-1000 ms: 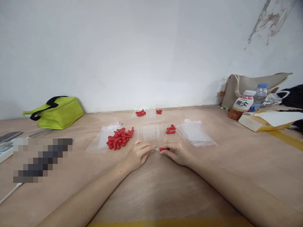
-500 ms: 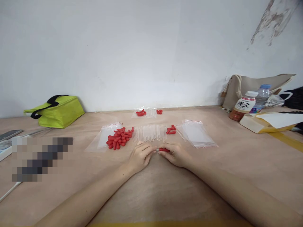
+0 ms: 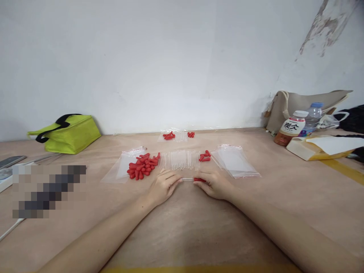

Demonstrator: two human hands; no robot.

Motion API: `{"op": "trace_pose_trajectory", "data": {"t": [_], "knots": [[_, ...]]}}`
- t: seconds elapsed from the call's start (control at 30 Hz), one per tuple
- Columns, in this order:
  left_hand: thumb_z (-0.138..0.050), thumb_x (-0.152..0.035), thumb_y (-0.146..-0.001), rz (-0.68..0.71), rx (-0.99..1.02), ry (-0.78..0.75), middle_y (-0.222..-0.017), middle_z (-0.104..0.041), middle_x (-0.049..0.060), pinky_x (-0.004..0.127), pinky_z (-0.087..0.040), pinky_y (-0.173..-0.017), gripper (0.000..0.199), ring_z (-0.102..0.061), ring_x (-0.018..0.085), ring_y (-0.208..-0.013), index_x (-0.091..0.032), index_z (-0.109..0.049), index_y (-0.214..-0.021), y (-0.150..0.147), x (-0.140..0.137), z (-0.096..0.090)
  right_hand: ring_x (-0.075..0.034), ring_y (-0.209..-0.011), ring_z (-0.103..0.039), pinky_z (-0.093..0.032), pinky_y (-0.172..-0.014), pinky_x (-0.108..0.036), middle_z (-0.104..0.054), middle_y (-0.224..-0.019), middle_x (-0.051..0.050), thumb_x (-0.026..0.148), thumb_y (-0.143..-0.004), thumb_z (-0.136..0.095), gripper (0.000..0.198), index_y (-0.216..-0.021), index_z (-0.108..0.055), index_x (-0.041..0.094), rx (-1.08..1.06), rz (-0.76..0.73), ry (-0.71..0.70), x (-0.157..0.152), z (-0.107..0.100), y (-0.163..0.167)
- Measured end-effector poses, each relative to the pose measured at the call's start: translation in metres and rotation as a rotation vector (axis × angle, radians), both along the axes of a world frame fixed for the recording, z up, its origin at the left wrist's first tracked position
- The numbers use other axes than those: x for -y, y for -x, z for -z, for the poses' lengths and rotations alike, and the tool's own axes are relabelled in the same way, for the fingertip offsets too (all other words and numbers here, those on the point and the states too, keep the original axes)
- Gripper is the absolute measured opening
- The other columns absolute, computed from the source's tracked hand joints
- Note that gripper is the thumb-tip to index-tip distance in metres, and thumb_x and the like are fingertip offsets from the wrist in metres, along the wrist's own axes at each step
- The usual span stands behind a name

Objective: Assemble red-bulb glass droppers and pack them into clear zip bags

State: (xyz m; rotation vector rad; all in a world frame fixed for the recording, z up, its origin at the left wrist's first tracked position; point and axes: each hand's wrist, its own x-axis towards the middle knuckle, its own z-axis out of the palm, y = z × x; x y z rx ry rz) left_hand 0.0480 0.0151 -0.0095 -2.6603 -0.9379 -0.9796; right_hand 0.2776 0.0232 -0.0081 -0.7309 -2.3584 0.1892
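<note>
On the near side of the row of clear tubes (image 3: 179,160) on the bench (image 3: 182,227), the left hand (image 3: 165,185) pinches the far-left end of a single tube (image 3: 187,179), while the right hand (image 3: 214,184) has its fingers closed around a red bulb (image 3: 199,179) at the other end. Compared with half a second ago, the left hand has slid leftward, baring more of the tube between the hands; the red pile (image 3: 142,167) at the row's left end lies as before.

Pale wall (image 3: 159,68), peeled patch (image 3: 324,28) upper right; brown table (image 3: 182,231) below, yellow strips (image 3: 345,172) at right and near edge
</note>
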Motion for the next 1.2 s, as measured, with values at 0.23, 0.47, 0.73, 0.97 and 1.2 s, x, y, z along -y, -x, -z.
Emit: {"op": "trace_pose_trajectory", "data": {"t": [0.23, 0.47, 0.73, 0.97, 1.2], "knots": [[-0.046, -0.023, -0.087, 0.053, 0.020, 0.019, -0.073, -0.065, 0.005, 0.031, -0.042, -0.067, 0.018, -0.056, 0.015, -0.068, -0.017, -0.062, -0.091, -0.001, 0.002, 0.005, -0.016, -0.069, -0.056, -0.043, -0.063, -0.027, -0.061, -0.075, -0.004, 0.025, -0.085, -0.044, 0.015, -0.087, -0.058, 0.021, -0.019, 0.007, 0.074, 0.005, 0.009, 0.005], [-0.048, -0.021, -0.085, 0.074, 0.027, 0.023, -0.070, -0.065, 0.004, 0.031, -0.042, -0.066, 0.016, -0.056, 0.015, -0.065, -0.016, -0.062, -0.089, -0.002, 0.001, 0.003, -0.016, -0.068, -0.055, -0.043, -0.063, -0.026, -0.060, -0.074, -0.003, 0.024, -0.084, -0.045, 0.014, -0.085, -0.059, 0.021, -0.007, -0.007, 0.074, 0.004, 0.009, 0.005], [-0.049, -0.020, -0.085, 0.084, 0.006, 0.027, -0.070, -0.065, 0.004, 0.030, -0.041, -0.066, 0.015, -0.055, 0.015, -0.065, -0.016, -0.062, -0.089, -0.002, 0.000, 0.004, -0.016, -0.069, -0.055, -0.043, -0.064, -0.028, -0.060, -0.073, -0.004, 0.025, -0.085, -0.045, 0.016, -0.083, -0.060, 0.020, 0.016, -0.014, 0.069, 0.004, 0.009, 0.005], [-0.047, -0.022, -0.086, 0.001, 0.175, 0.151, -0.073, -0.065, 0.002, 0.027, -0.043, -0.065, 0.017, -0.057, 0.014, -0.066, -0.017, -0.063, -0.091, -0.011, 0.005, -0.003, -0.017, -0.085, -0.060, -0.048, -0.076, -0.032, -0.064, -0.091, -0.003, 0.032, -0.078, -0.056, 0.018, -0.094, -0.056, 0.023, -0.496, -0.009, 0.469, -0.001, 0.007, 0.015], [-0.050, -0.029, -0.084, -0.042, 0.159, 0.212, -0.084, -0.065, 0.004, 0.032, -0.042, -0.076, 0.026, -0.058, 0.017, -0.078, -0.018, -0.058, -0.106, -0.011, 0.004, -0.008, -0.014, -0.065, -0.060, -0.048, -0.064, -0.028, -0.061, -0.071, 0.000, 0.045, -0.072, -0.059, 0.038, -0.097, -0.049, 0.019, -0.887, 0.202, 0.647, -0.026, -0.011, 0.012]]}}
